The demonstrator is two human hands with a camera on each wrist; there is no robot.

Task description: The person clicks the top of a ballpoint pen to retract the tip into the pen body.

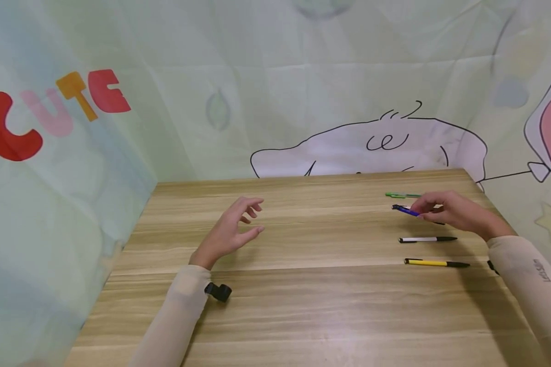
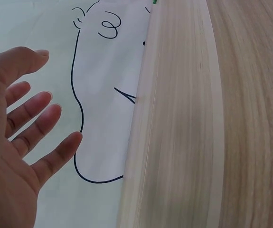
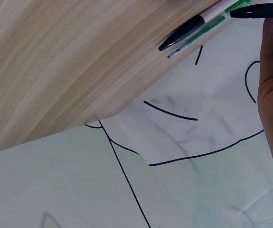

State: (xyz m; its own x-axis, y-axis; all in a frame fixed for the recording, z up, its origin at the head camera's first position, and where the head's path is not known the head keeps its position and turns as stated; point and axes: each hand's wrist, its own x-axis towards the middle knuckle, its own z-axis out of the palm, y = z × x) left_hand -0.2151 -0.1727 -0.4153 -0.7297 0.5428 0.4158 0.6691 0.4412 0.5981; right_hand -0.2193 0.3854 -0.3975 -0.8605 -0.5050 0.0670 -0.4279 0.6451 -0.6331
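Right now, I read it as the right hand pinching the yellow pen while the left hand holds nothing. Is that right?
Not quite: the head view shows the right hand pinching the blue pen; the yellow pen lies on the table. The left hand does hold nothing.

Pens [image 1: 433,263] lie one behind another on the table's [image 1: 303,316] right side, with cloth [image 1: 257,76] hanging behind the table.
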